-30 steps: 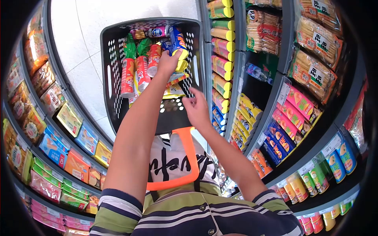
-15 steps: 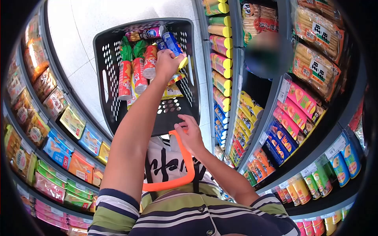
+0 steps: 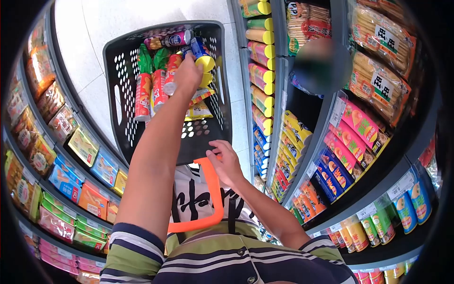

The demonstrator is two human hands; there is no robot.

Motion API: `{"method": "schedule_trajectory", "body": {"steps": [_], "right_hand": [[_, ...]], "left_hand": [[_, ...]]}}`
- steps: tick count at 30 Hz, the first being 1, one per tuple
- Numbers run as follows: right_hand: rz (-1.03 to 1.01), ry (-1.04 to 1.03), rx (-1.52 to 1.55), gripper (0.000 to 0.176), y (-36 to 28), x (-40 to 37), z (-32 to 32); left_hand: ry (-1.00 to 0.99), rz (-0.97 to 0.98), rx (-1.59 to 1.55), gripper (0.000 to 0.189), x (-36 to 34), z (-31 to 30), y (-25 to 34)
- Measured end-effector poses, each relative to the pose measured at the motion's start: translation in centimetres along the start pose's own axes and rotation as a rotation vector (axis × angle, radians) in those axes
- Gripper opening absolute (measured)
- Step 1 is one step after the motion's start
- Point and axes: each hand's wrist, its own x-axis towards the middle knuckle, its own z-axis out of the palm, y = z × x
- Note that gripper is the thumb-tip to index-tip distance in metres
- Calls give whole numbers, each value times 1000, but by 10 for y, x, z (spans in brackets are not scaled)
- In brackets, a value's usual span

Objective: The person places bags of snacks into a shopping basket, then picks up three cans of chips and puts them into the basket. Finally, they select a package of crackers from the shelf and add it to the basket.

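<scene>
My left hand reaches down into a black shopping basket, its fingers closed over a blue snack can with a yellow lid; the hand covers most of that can. Just beyond lies another blue snack can, also yellow-lidded. Left of the hand are red snack cans with green bags above them. A purple can lies across the far end. My right hand is beside the basket's orange handle, fingers loosely bent and apart, holding nothing.
Curved shelves of packaged snacks line the left. On the right, shelves carry yellow-lidded cans, pink packs and bagged stick snacks. A white cloth bag with black lettering hangs under the handle. Pale floor tiles show beyond.
My left hand has shifted left and a bit lower inside the basket, and the blue cans' yellow lids now face me more. The basket appears slightly further left. My right hand stays near the handle.
</scene>
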Motion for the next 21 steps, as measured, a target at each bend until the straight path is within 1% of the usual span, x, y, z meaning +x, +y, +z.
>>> {"method": "schedule_trajectory", "body": {"steps": [3,5,7,9,10,11,13,14,15,16,18,20,21], "right_hand": [[-21,0,-15,35,-5,-7,-5],[-52,1,-29,36,-11,-14,-7],[-96,9,-53,36,-12,-23,-6],[-209,12,-90,36,-18,-38,-5],[-265,23,-111,36,-21,-46,-5],[-387,51,-145,36,-22,-55,-5],[-397,-47,-187,38,-23,-77,-6],[-402,-98,-210,38,-24,-88,-7],[-440,-93,-234,41,-24,-101,-7],[-475,-88,-258,43,-24,-116,-7],[-565,-95,-307,49,-23,-141,-11],[-676,-110,-362,55,-21,-161,-12],[-728,-110,-395,61,-10,-165,-2]], "left_hand": [[116,165,38,47,-9,9,-24],[64,302,-7,51,-30,-5,-41],[-147,208,21,46,-68,-41,-38],[-188,221,-17,39,-111,-65,-54],[-220,284,96,33,-126,-68,-78],[-182,249,2,26,-161,-87,-78],[-143,326,34,22,-217,-119,-91],[-219,271,17,21,-245,-137,-97],[-262,217,-63,19,-276,-156,-93],[-242,320,-48,19,-303,-175,-95],[-343,211,131,20,-356,-210,-97],[-425,335,152,21,-387,-235,-101],[-382,467,118,22,-397,-239,-103]]}}
